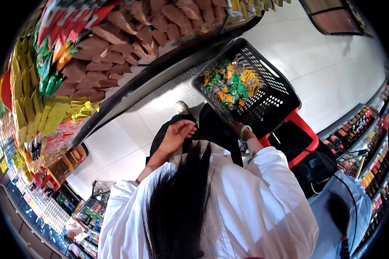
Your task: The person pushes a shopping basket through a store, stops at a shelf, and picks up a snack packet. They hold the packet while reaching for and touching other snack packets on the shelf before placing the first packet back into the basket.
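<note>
My left hand (180, 133) is raised in front of my body over the dark trousers, its fingers curled together and nothing visible in them. At the near edge of a black shopping basket (285, 88), my right hand (237, 127) has its fingers closed on the side, partly lost in shadow; a pale band (245, 131) circles that wrist. Small wrapped packets (234, 86) in green, orange and yellow lie heaped inside the basket. Its red handle (312, 142) hangs out at the right end.
Packed snack bags (103, 64) fill a dark-edged display at the upper left. More stocked shelves (363, 142) stand at the right. A person in light blue (339, 216) is close by at the lower right. One light shoe (181, 107) shows on the pale tiled floor (129, 142).
</note>
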A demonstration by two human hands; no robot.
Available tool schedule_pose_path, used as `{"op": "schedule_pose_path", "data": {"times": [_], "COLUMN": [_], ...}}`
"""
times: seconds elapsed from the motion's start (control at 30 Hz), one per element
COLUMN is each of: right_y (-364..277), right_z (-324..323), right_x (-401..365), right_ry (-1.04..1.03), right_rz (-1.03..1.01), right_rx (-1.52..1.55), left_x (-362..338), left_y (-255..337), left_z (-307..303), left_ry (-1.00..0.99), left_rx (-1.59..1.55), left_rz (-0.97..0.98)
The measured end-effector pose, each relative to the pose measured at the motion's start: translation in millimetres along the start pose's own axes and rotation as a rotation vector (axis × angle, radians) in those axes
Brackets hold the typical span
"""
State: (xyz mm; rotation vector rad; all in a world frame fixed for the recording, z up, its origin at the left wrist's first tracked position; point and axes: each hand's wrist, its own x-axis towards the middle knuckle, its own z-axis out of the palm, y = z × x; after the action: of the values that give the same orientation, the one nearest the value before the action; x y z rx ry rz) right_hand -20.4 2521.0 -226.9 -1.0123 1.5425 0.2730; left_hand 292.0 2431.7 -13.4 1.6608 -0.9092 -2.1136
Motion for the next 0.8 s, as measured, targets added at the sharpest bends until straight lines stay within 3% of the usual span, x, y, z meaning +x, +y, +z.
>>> {"op": "schedule_pose_path", "data": {"times": [0.03,0.27,0.3,0.4,0.53,0.6,0.63,0.67,0.7,0.73,0.8], "right_y": [-10,-20,4,-22,-46,-22,-6,44,91,26,32], "right_z": [-1,-2,9,-8,-34,-36,-32,-13,5,-30,-20], "right_x": [-3,2,24,26,47,91,120,177,231,213,243], "right_ry": [-0.001,-0.008,0.007,-0.088,-0.222,-0.252,-0.201,-0.031,0.155,-0.369,-0.247], "right_rz": [0.082,-0.013,-0.092,0.148,0.453,0.398,0.224,0.094,-0.011,0.305,0.315], "right_rx": [-0.035,0.046,0.051,0.011,0.190,0.168,0.097,-0.043,-0.205,-0.219,-0.264], "left_x": [-2,-17,-20,-23,-19,-10,-7,-2,9,11,11], "left_y": [-4,-47,-51,-69,-103,-134,-146,-162,-218,-244,-270], "left_z": [-3,-34,-39,-55,-61,-61,-60,-58,-69,-67,-61], "left_ry": [0.001,0.000,0.004,0.017,0.077,0.067,0.067,0.070,0.025,-0.004,-0.009], "left_rx": [-0.010,-0.007,0.006,-0.004,0.040,0.025,0.030,0.034,-0.059,-0.107,-0.096], "left_rz": [-0.006,-0.039,-0.046,-0.058,-0.107,-0.118,-0.135,-0.152,-0.179,-0.150,-0.125]}}
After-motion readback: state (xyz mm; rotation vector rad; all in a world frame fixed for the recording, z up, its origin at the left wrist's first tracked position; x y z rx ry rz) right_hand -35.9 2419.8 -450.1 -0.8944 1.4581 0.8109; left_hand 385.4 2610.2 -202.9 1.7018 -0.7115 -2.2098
